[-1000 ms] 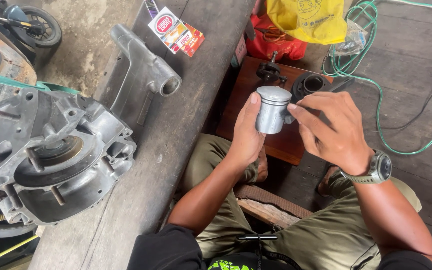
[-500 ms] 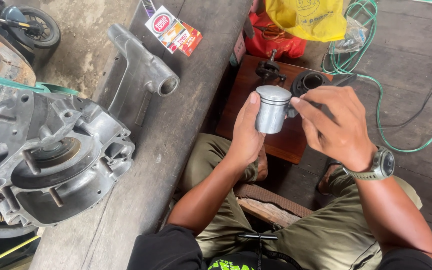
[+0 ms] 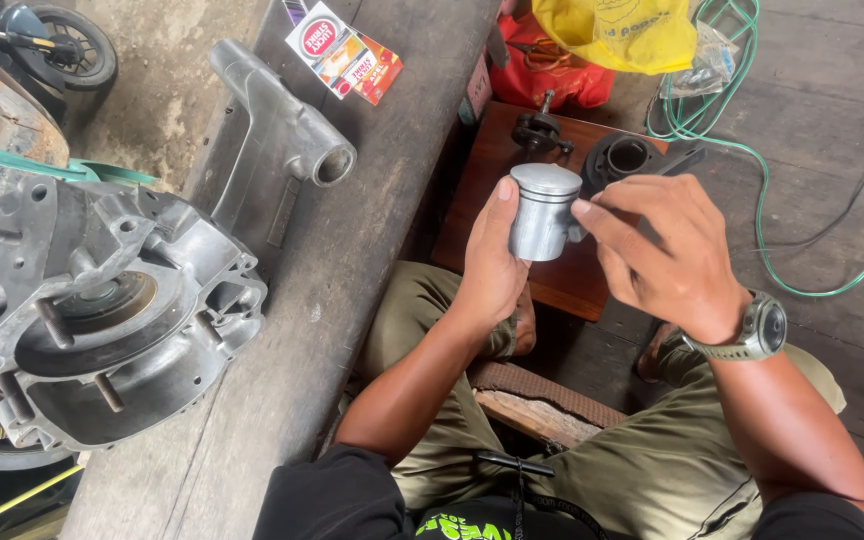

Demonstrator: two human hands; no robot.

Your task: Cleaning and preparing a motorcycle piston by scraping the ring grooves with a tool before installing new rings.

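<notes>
I hold the piston (image 3: 544, 212) upright in my left hand (image 3: 492, 270), crown up, above the brown board (image 3: 562, 285), right of the bench edge (image 3: 422, 180). My right hand (image 3: 667, 250) pinches at its right side, fingers narrow, already touching.

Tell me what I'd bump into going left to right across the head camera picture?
Engine case → grey metal arm → left hand → piston → right hand → wristwatch → green hose.

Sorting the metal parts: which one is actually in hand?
The small silver piston, gripped by the left hand; the engine casing and arm casting lie untouched on the bench.
</notes>
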